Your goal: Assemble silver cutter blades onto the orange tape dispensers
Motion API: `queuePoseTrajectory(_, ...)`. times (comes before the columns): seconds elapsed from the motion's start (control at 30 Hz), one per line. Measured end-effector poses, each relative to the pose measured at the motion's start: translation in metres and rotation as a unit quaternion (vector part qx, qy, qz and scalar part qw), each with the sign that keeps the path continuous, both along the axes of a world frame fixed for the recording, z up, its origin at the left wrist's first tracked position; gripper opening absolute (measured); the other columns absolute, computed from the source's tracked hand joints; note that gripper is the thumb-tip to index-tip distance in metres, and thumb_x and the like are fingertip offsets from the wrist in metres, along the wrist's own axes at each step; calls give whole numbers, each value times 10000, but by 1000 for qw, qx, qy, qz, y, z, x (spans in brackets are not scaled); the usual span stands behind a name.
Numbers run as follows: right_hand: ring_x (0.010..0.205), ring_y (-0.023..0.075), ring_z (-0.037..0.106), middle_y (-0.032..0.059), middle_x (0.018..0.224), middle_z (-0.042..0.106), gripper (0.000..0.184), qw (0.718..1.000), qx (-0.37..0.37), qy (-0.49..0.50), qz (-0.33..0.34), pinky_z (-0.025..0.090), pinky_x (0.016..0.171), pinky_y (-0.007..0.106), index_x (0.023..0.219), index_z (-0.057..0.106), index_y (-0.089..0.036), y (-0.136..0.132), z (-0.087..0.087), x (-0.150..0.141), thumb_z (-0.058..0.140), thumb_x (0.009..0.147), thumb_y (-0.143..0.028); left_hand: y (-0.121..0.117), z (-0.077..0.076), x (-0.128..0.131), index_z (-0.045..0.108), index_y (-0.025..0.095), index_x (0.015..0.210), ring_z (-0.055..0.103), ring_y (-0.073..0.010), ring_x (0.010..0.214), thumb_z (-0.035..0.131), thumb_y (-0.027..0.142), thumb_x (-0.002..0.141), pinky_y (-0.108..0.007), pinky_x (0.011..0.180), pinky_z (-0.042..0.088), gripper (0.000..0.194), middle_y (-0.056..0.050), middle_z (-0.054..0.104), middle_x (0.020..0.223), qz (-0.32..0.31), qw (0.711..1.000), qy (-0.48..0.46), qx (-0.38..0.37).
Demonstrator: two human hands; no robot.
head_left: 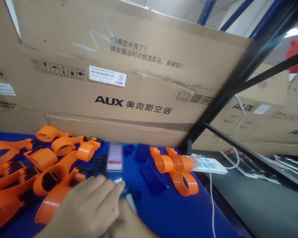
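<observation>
- Left hand (89, 205): lower middle of frame, knuckles up, fingers curled over the other hand. Right hand (129, 218): just right of it, mostly covered.
- Grip: left fingers bent, but the palm side is hidden, so can't tell if closed on anything; right grip can't be told either.
- Pale strip (118, 180): lower middle, right at the left fingertips; held or only touched, unclear. Overlapped hands probably steady something small between them.
- Second pale strip (131, 202): just right of the hands, on the blue bench (156, 215), probably put there for easy reach.
- Looks: both strips narrow, light, slightly shiny at the fingertip one; blur hides detail.
- Orange ring pieces (43, 158): lower left, heaped, glossy, wide loop plus arm, several with black ends. Probably bunched to one side to leave hands working room.
- Three orange pieces (183, 185): right of center, touching each other, no black ends seen; maybe a separate group.
- Phone (115, 162): center, screen lit, beyond the hands, likely placed for viewing.
- Cardboard panel (144, 82): upright behind the bench, probably a screen.
- Power strip (211, 166): right, corded.
</observation>
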State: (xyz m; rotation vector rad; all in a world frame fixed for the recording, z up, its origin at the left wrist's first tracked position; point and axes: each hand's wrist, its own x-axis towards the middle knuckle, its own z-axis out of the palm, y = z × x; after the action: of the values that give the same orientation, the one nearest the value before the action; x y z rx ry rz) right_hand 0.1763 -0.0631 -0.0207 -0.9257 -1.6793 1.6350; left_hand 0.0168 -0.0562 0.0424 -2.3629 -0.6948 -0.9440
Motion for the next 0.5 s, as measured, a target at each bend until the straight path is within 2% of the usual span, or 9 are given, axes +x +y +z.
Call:
queuePoseTrajectory(0.1,528,140,628,28,801,656,299,996,-19,-41,-75,557,449,270,1142,642,-181,7,6,48,429,1012,-346,-1,-34,10,709,89,1183,620,-237,750,585,99,932,-393,713,422,281,-69,722,817,39,998,50,-15)
queuePoseTrajectory(0.17,555,156,628,42,840,675,293,973,57,-142,-175,546,446,279,1112,639,-187,17,14,81,418,1020,-357,0,-62,17,721,96,1149,617,-239,754,574,75,914,-383,696,415,277,-81,725,842,47,995,74,-37)
queuePoseTrajectory(0.2,683,189,680,65,917,702,286,945,129,-217,-207,586,542,310,1127,651,-196,24,19,94,432,1029,-351,0,-76,20,724,101,1142,615,-235,750,568,71,911,-380,689,414,280,-88,728,856,49,993,90,-55)
queuePoseTrajectory(0.23,866,225,707,85,1012,723,264,906,207,-296,-223,613,715,360,1143,668,-204,32,23,105,463,1026,-321,2,-87,23,733,114,1110,613,-231,745,568,67,905,-377,683,414,268,-90,732,868,46,991,104,-73)
queuePoseTrajectory(0.27,1034,260,689,101,1098,728,258,855,274,-368,-242,585,882,411,1156,679,-205,41,26,113,472,1023,-281,3,-95,25,743,127,1072,614,-228,744,574,64,897,-376,677,414,251,-92,737,883,47,988,119,-91)
queuePoseTrajectory(0.3,1120,279,661,113,1148,725,267,805,311,-437,-254,545,968,432,1184,681,-199,51,28,117,476,1024,-259,5,-100,26,749,136,1040,618,-226,744,587,66,889,-375,674,416,232,-93,742,897,45,984,133,-111)
queuePoseTrajectory(0.37,1152,273,652,128,1217,711,319,713,335,-564,-247,523,988,392,1285,655,-183,70,26,118,472,1029,-232,9,-103,27,756,141,1008,633,-232,764,629,108,881,-378,675,428,183,-104,753,941,42,976,149,-154)
queuePoseTrajectory(0.43,1113,282,665,157,1244,698,349,691,331,-592,-249,534,927,372,1320,642,-148,87,21,112,501,1002,-183,13,-98,27,755,130,1059,651,-252,806,661,203,891,-390,688,454,206,-126,758,1005,32,970,146,-192)
queuePoseTrajectory(0.5,1043,279,682,165,1185,711,347,678,328,-609,-248,539,822,345,1271,669,-132,100,14,104,505,966,-110,17,-92,26,727,122,1182,663,-274,862,650,274,910,-410,729,488,320,-141,753,1077,11,968,123,-217)
